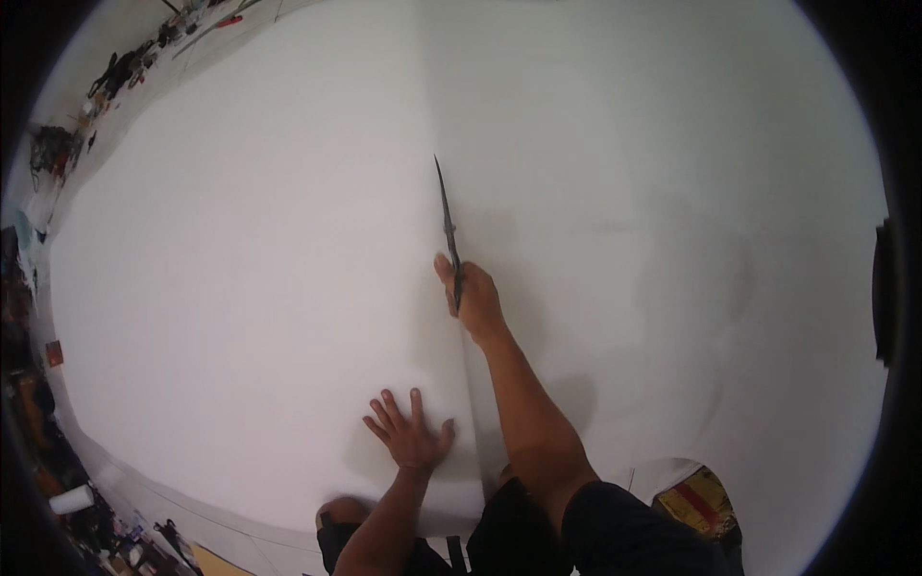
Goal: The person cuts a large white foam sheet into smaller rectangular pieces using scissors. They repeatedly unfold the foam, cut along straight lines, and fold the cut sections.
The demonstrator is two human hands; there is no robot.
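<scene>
A pair of dark scissors (447, 216) is gripped in my right hand (473, 293), the blades pointing away from me. They look nearly closed along a line that runs lengthwise through a large white sheet (240, 250). Whether that line is a fold or a cut, I cannot tell. Nearer to me, my left hand (411, 437) lies flat on the sheet, left of the line, with its fingers spread and nothing in it. My right hand partly hides the scissors' handles.
Assorted clutter (58, 149) lines the left side beyond the sheet, with a small reddish-brown square (55, 353) at its edge. A white roll (72, 499) lies at the lower left. At the lower right is a yellow and red patterned item (696, 504). My knees are at the near edge.
</scene>
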